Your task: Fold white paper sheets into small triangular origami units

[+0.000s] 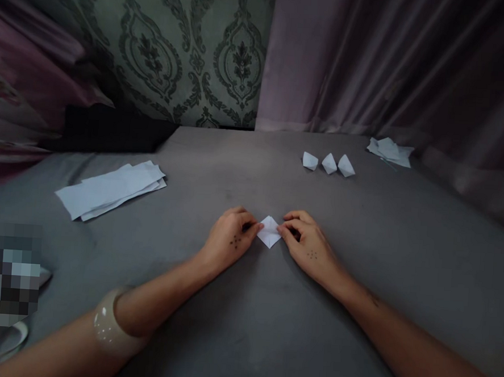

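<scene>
A small white folded paper [270,233], diamond-shaped with a crease down its middle, is held just above or on the grey surface; which of the two I cannot tell. My left hand [235,236] pinches its left corner between thumb and fingers. On the opposite corner, the thumb and fingertips of my right hand [310,243] are closed in a similar pinch. Farther back to the right stand three folded white paper pieces [329,163] in a row, each pointed and faceted.
A stack of white paper strips [110,190] lies at the left on the grey cloth [219,158]. Paper scraps [390,151] sit at the back right. Dark fabric [114,129] is bunched at the back left. Curtains [311,55] and a patterned wall [196,54] border the surface.
</scene>
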The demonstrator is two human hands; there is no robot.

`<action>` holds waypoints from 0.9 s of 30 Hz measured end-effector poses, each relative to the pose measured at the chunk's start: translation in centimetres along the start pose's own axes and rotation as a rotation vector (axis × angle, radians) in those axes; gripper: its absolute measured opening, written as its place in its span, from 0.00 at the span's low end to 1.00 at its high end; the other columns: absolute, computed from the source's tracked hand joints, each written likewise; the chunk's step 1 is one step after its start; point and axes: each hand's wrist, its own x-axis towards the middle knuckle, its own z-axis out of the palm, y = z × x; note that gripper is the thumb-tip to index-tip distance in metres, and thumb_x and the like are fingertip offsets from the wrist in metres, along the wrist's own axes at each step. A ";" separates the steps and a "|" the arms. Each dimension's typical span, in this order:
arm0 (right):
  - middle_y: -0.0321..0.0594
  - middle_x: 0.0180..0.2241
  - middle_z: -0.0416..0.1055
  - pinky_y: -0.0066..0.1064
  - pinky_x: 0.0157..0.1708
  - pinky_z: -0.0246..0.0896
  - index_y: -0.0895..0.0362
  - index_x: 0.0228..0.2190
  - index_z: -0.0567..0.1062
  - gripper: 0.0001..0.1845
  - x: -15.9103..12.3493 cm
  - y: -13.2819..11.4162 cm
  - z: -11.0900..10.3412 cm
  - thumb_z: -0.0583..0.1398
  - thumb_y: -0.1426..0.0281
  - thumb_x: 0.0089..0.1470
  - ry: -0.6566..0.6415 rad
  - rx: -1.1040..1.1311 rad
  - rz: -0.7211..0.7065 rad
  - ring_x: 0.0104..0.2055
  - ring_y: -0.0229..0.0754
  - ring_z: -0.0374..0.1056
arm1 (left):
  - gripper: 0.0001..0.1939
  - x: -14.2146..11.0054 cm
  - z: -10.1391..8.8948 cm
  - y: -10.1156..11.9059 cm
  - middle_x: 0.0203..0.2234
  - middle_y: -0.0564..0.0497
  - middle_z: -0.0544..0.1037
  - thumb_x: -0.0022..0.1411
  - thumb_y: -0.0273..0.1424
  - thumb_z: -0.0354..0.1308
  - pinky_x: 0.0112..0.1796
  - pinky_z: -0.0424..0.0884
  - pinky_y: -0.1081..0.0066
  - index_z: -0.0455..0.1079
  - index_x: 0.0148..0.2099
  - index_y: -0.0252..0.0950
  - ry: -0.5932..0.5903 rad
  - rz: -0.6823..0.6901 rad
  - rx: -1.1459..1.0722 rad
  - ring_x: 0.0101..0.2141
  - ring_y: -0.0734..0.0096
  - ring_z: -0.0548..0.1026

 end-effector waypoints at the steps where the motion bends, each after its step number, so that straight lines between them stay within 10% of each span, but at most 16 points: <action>1: 0.43 0.43 0.68 0.35 0.40 0.62 0.56 0.27 0.75 0.09 0.0 0.0 0.0 0.57 0.69 0.56 0.003 -0.005 0.013 0.38 0.40 0.68 | 0.13 0.1 0.0 0.0 0.28 0.49 0.73 0.62 0.35 0.54 0.32 0.63 0.71 0.74 0.29 0.35 0.000 -0.010 0.001 0.29 0.70 0.69; 27: 0.43 0.41 0.66 0.37 0.43 0.62 0.57 0.21 0.70 0.11 0.7 -0.2 0.2 0.57 0.68 0.54 0.016 -0.033 0.054 0.40 0.42 0.68 | 0.12 1.3 0.4 -0.3 0.27 0.50 0.71 0.60 0.36 0.57 0.32 0.62 0.70 0.71 0.27 0.35 -0.058 -0.076 0.033 0.30 0.70 0.68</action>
